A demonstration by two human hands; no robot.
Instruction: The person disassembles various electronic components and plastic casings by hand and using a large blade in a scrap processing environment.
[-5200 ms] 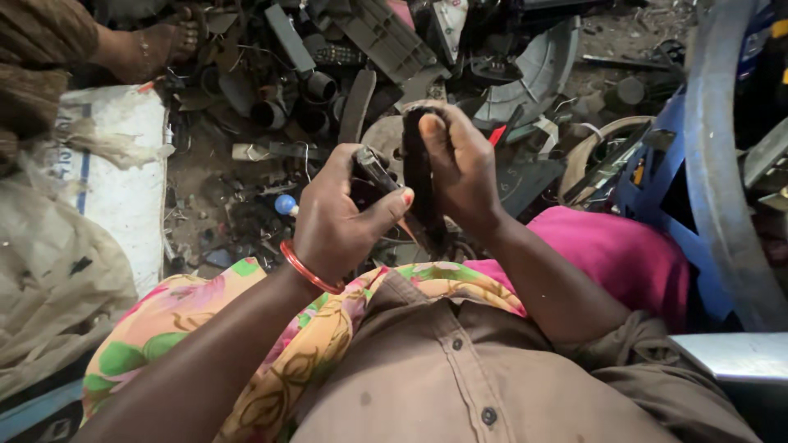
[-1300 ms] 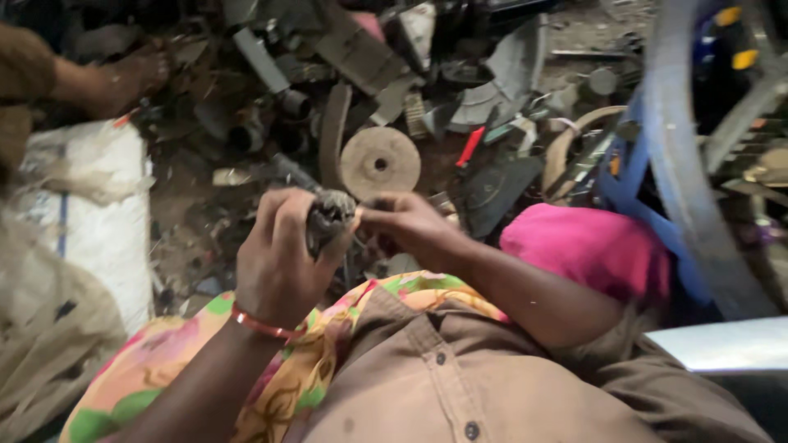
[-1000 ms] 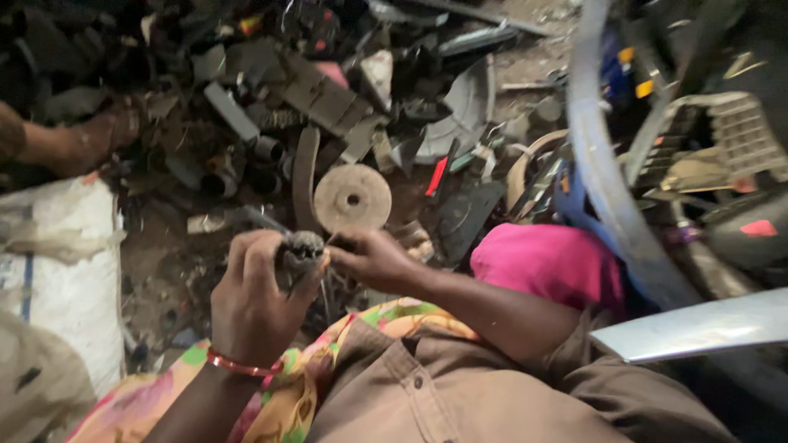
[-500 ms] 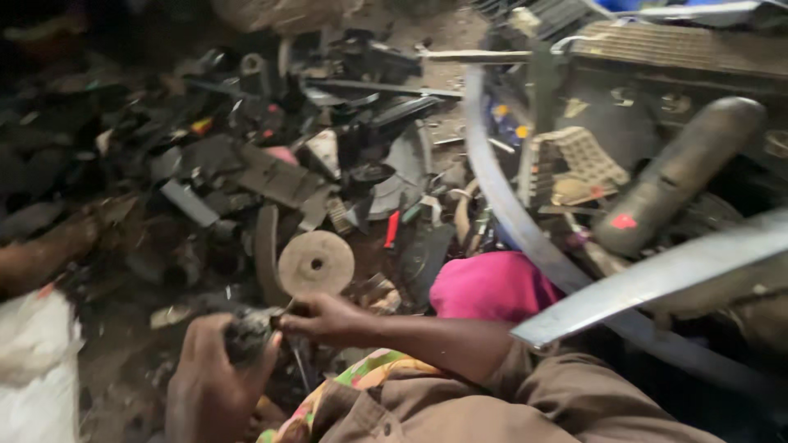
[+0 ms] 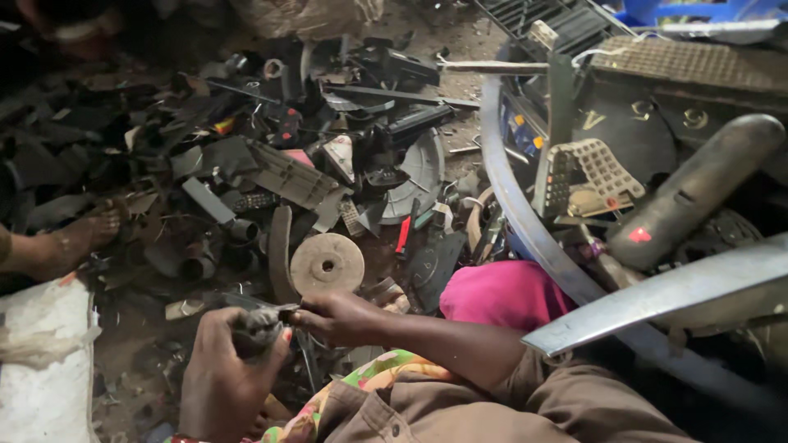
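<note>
So the left hand is wrapped tight around a small dark scrap part, low in the frame and a bit left of centre, right above the person's lap. Fingers curled fully round it, thumb up along the side. The right hand comes in from the right and is pinched shut on the end of the same part, where a thin bit pokes out toward it. Can't tell if there's a separate tool in that pinch or just a stub of the part itself, too dark and small.

The key bit: the part's long axis runs roughly left-right between the two hands, and both are touching it, so neither is really "nearer". The left one carries it, the right one works at its right end.

Just beyond the right hand, on the ground, lies a round tan disc with a hole in the middle, flat. Past that is a big heap of broken black plastic, with a red-handled tool lying near the disc's right.

Containers: a white sack sits at bottom left, contents not visible. Someone else's bare foot rests at the left edge.
</note>
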